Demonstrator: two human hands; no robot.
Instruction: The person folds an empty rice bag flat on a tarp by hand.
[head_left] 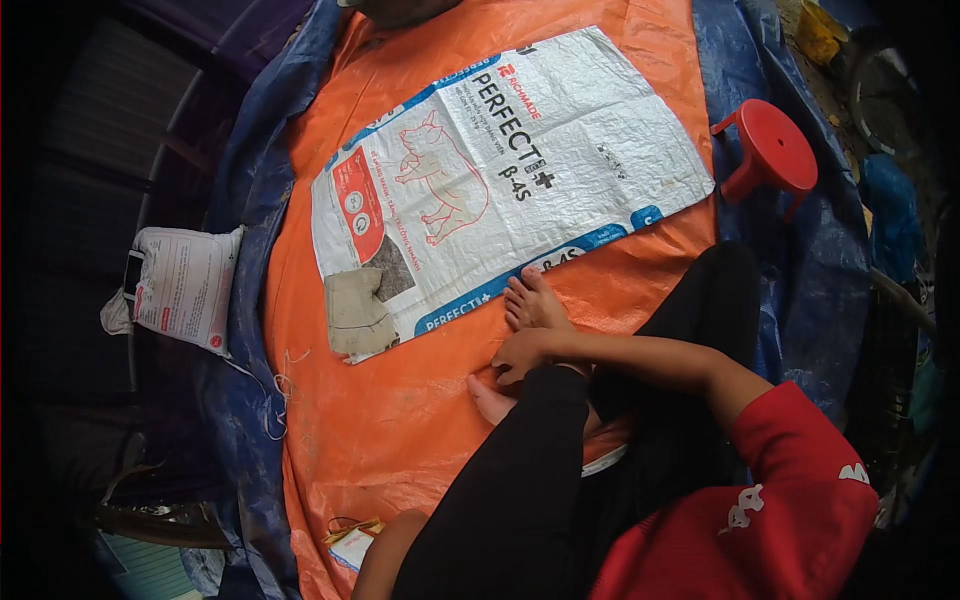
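Observation:
My right hand hangs between my bare feet, beside my knee. Its fingers are loosely bent with a gap by the thumb, and nothing shows in them. One foot touches the near edge of a flat white feed sack printed with a pig outline and "PERFECT". A beige folded cloth-like piece lies on the sack's lower left corner. At the bottom edge some bare skin, maybe part of my left arm, shows beside my leg; my left hand is out of sight.
An orange tarp lies under me, with blue tarp along its sides. A red plastic stool stands at the right. A printed white sack is at the left, with white string nearby. A small packet lies near my leg.

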